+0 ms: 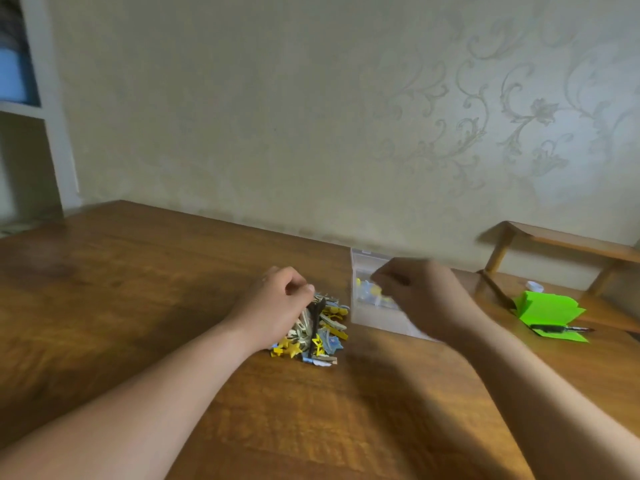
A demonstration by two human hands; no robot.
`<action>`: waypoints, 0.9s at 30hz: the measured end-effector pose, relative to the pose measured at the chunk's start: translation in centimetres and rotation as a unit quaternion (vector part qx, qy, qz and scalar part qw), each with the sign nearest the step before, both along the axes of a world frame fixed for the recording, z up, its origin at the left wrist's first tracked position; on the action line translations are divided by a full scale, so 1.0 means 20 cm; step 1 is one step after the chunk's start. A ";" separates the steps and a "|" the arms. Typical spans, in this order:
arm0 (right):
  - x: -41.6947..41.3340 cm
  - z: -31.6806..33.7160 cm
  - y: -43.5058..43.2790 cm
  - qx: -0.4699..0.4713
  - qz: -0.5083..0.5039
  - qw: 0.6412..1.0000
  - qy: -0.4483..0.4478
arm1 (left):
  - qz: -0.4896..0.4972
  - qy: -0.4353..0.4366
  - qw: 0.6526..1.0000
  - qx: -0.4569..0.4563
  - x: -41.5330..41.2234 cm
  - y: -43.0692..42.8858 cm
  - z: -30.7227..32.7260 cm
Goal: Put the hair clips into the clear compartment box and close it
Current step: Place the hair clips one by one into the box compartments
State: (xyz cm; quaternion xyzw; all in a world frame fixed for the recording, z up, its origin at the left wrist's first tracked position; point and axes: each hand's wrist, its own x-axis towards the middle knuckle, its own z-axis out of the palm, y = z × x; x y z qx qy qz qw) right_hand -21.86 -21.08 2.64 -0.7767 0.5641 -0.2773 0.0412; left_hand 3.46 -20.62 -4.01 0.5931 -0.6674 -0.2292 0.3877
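Illumination is dim and warm, with a cooler, brighter wash on the wall (519,188) at right. The arms throw soft-edged shadows leftward across the table (138,306), which shows a faint sheen at its far left. The right hand (426,299) is smeared by motion blur and the clear compartment box (367,317) beside it reads hazy, whereas the left hand (277,306) and the hair clips (325,334) are moderately sharp. Wide-angle distortion bows the table's far edge and tilts the white shelf frame (52,133) at left.
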 end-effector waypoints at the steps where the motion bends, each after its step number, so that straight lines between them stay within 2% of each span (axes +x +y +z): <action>1: 0.04 -0.04 0.06 0.006 0.022 1.000 0.004 | 0.000 -0.001 1.000 0.001 0.00 0.00 0.00; 6: 0.13 -0.18 0.18 0.050 0.044 0.997 0.036 | -0.005 0.018 1.000 0.005 0.01 -0.01 -0.01; 13: 0.12 -0.20 0.20 0.033 0.040 0.998 0.039 | -0.007 0.010 1.000 0.005 0.01 -0.01 -0.01; 17: 0.20 -0.19 0.26 -0.005 0.111 0.994 0.015 | 0.005 0.013 1.000 0.003 0.01 -0.02 -0.01; 23: 0.26 -0.20 0.29 0.039 0.142 0.984 0.101 | -0.002 0.024 1.000 0.006 0.01 -0.01 -0.01; 27: 0.22 -0.18 0.28 0.048 0.120 0.990 0.053 | -0.004 0.018 1.000 0.008 0.01 -0.01 -0.01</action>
